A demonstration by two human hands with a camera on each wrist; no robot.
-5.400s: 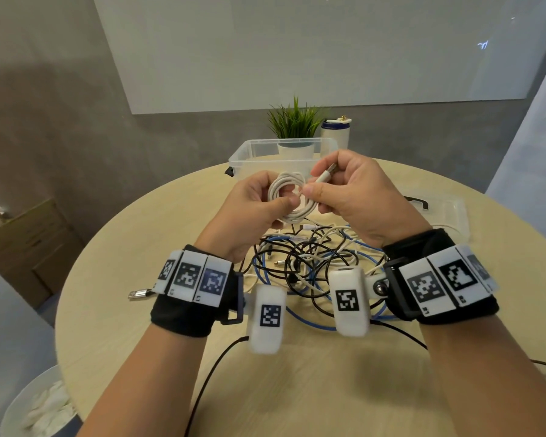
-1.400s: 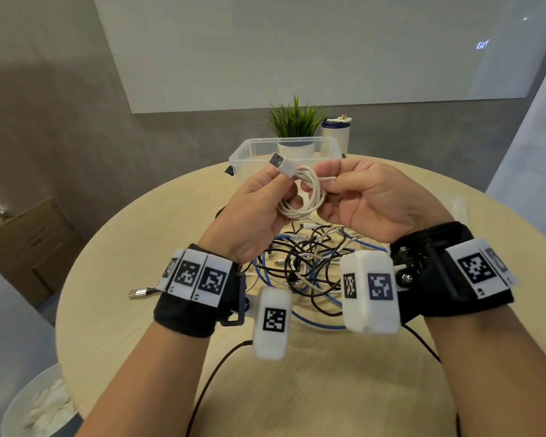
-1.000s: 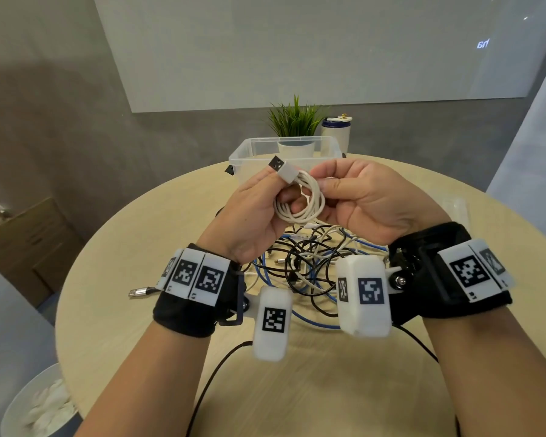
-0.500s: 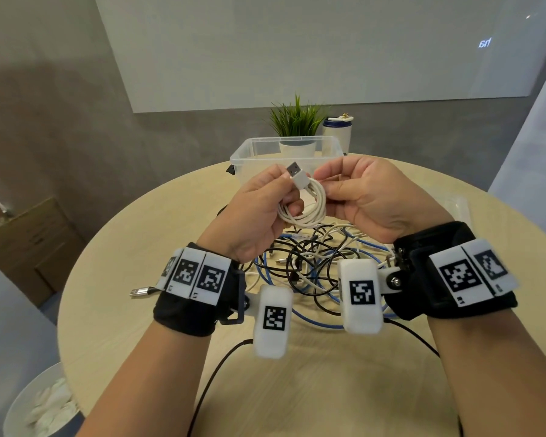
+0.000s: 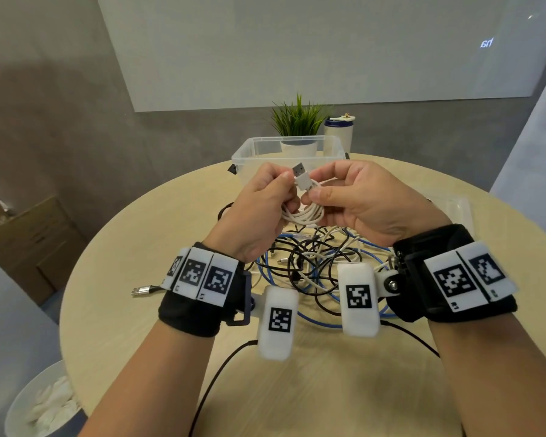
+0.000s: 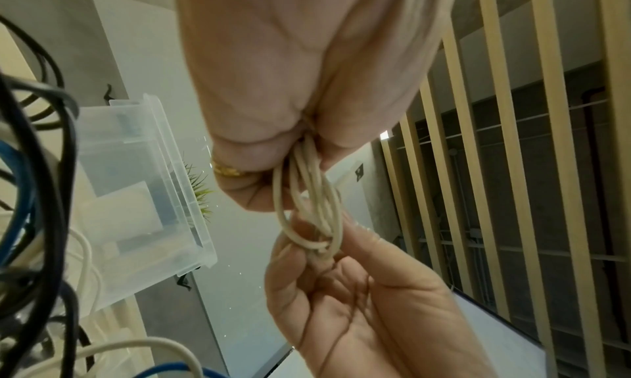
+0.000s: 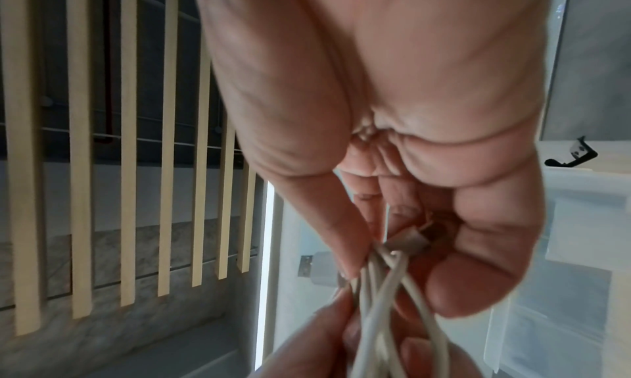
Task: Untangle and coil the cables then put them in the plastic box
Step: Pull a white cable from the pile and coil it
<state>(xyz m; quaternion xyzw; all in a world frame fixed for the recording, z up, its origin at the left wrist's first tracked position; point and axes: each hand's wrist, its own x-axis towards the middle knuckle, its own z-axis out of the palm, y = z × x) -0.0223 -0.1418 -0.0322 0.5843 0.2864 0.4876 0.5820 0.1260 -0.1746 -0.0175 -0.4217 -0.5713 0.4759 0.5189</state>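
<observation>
A small coil of white cable hangs in the air between both hands, above the table. My left hand grips the coil's left side, and the cable's USB plug sticks up beside its thumb. My right hand pinches the coil's right side with thumb and fingers. The loops come out of the left fist in the left wrist view. In the right wrist view the strands run between thumb and fingers. Beneath the hands lies a tangle of black, blue and white cables. The clear plastic box stands open just beyond the hands.
A potted plant and a white canister stand behind the box. The box lid lies at the right. A silver USB plug lies left of the tangle. A white bin stands on the floor at lower left.
Five seconds ago my right hand held a cable end above the coil. Now the USB plug sticks up beside my left thumb and the right hand has shifted onto the loops.
</observation>
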